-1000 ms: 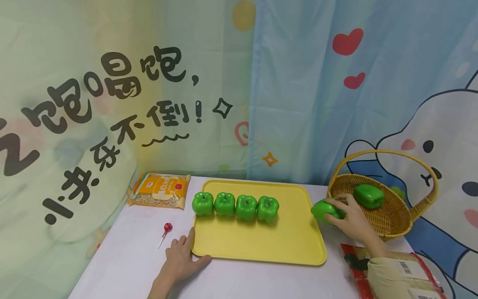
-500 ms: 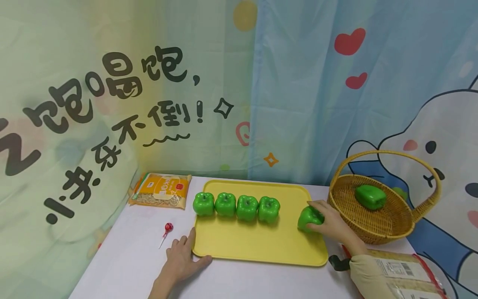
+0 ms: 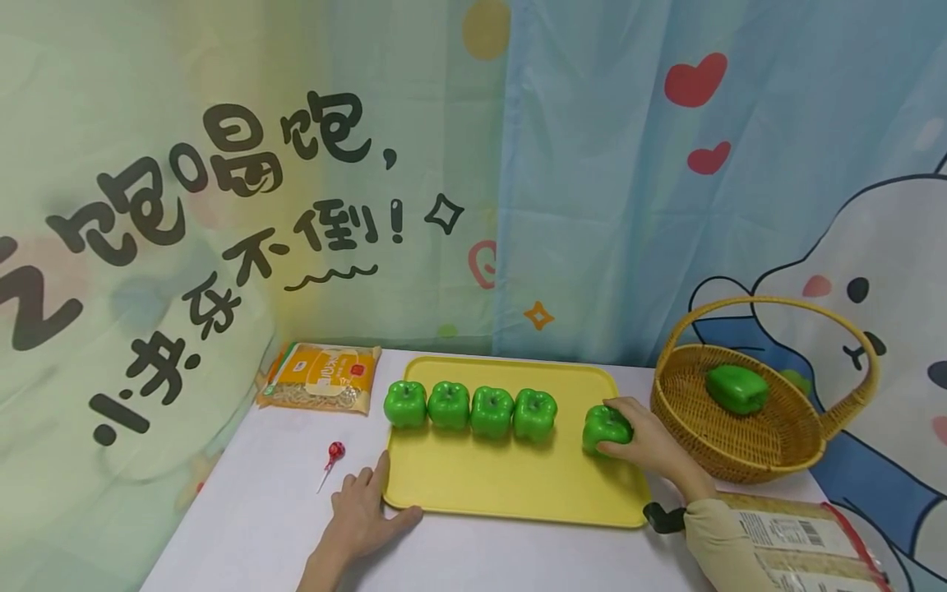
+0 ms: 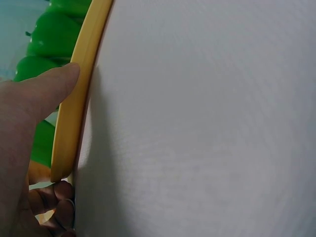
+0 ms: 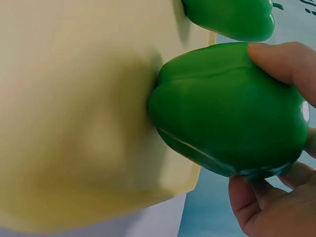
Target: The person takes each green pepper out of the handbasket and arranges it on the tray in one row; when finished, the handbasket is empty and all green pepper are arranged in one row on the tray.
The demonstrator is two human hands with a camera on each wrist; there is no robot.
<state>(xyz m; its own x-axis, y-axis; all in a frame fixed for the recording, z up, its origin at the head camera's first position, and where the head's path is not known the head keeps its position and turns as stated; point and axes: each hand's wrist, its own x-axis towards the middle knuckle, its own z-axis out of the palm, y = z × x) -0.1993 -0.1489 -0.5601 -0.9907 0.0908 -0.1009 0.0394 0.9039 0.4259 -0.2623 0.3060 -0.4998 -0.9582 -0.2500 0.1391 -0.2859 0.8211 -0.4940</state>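
Observation:
My right hand (image 3: 645, 440) grips a green bell pepper (image 3: 602, 429) over the right side of the yellow tray (image 3: 510, 489). In the right wrist view, thumb and fingertips hold opposite sides of this bell pepper (image 5: 222, 108), its lobed bottom close to the tray surface. Several more green bell peppers (image 3: 491, 411) stand in a row on the tray's left half. At the tray's front left corner rests my left hand (image 3: 360, 514), index finger along the left edge and thumb at the front edge. The left wrist view has the thumb (image 4: 57, 84) touching the tray rim (image 4: 74, 116).
A wicker basket (image 3: 688, 436) with one green bell pepper (image 3: 737, 389) inside stands right of the tray. Before it lies a clear packet (image 3: 799, 530) beneath the right sleeve. An orange food packet (image 3: 323, 378) and a red lollipop (image 3: 336, 450) lie at the left. A printed curtain closes off the back.
My right hand has carried the green bell pepper left from beside the basket to over the tray, turning it more upright. The left hand has stayed at the tray corner.

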